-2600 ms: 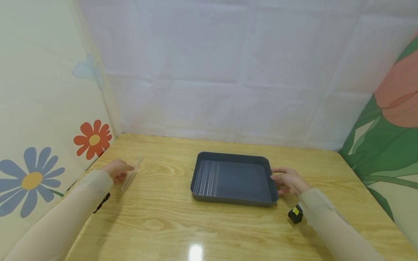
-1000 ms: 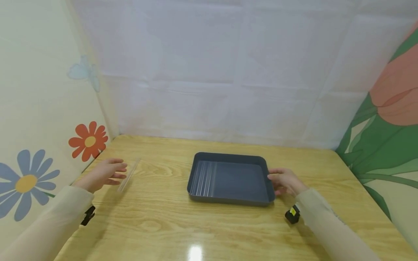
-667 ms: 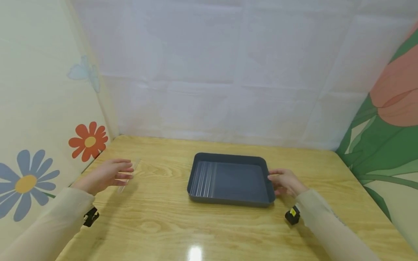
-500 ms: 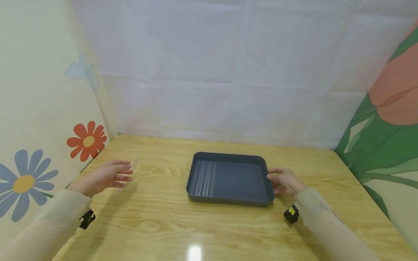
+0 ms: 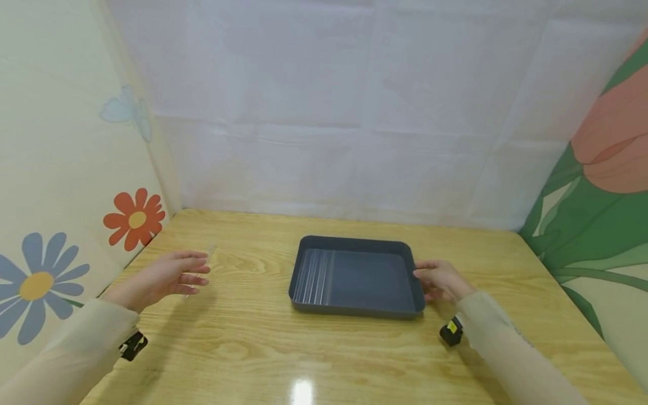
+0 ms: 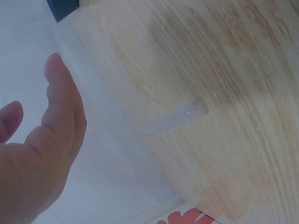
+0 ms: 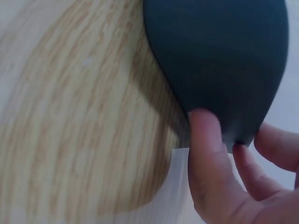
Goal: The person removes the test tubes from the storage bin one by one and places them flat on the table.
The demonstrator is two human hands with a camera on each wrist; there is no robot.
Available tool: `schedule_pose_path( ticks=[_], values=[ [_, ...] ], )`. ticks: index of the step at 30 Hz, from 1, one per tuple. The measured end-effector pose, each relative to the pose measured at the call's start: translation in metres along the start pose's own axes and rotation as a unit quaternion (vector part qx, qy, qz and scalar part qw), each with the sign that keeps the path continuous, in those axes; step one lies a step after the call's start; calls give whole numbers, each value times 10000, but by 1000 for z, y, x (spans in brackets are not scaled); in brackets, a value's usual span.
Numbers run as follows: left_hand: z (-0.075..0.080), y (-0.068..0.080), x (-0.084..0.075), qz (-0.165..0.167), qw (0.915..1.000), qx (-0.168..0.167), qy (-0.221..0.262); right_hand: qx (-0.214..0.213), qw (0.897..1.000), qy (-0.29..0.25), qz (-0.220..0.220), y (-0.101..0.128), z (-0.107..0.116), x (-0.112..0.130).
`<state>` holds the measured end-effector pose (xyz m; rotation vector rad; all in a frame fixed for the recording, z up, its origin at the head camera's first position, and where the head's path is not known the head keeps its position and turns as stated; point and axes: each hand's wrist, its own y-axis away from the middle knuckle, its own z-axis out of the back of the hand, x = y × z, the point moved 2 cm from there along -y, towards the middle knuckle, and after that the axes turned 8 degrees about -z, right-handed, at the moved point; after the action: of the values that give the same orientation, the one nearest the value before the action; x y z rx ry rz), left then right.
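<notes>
My left hand [image 5: 169, 277] hovers over the left side of the table, fingers spread and holding nothing. Below it lies a slim transparent stick [image 6: 180, 117], partly hidden behind the fingers in the head view. A shallow dark grey tray [image 5: 374, 281] sits right of the table's middle. Along its left side several clear sticks [image 5: 315, 281] lie side by side. My right hand [image 5: 441, 281] holds the tray's right end wall, its thumb [image 7: 206, 128] on the dark surface and fingers bent around the edge in the right wrist view.
The wooden table [image 5: 243, 343] meets a white sheet [image 5: 314, 124] at the back. Flower-printed panels stand at the left [image 5: 55, 169] and right [image 5: 602, 225]. A small black device [image 5: 134, 345] is at the left wrist, another [image 5: 451, 332] at the right.
Earliest, my left hand was at the transparent stick with bent fingers; it drew back left, opened, and then moved slightly right over the stick. My right hand stayed at the tray.
</notes>
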<state>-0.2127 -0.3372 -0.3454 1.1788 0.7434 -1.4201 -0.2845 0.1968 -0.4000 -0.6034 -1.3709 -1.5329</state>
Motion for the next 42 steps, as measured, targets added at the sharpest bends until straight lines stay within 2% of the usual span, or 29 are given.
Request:
schedule_pose_path(
  ticks=[9,17,27,33,42],
  values=[
    [-10,3,-6,-48,10000,54,50,66,10000,31,1,-1,-1,0],
    [-23,-2,-8,-67,9993,144,343,85,9999,71,-8,1,0,0],
    [-41,-8,-13,-39,9987,302,406,55,9999,140,-59,-2,1,0],
    [-45,-10,-17,-29,9984,399,410,73,9998,169,-86,0,1,1],
    [-59,-14,-17,53,9968,482,631,84,9998,163,-113,-1,2,0]
  ],
)
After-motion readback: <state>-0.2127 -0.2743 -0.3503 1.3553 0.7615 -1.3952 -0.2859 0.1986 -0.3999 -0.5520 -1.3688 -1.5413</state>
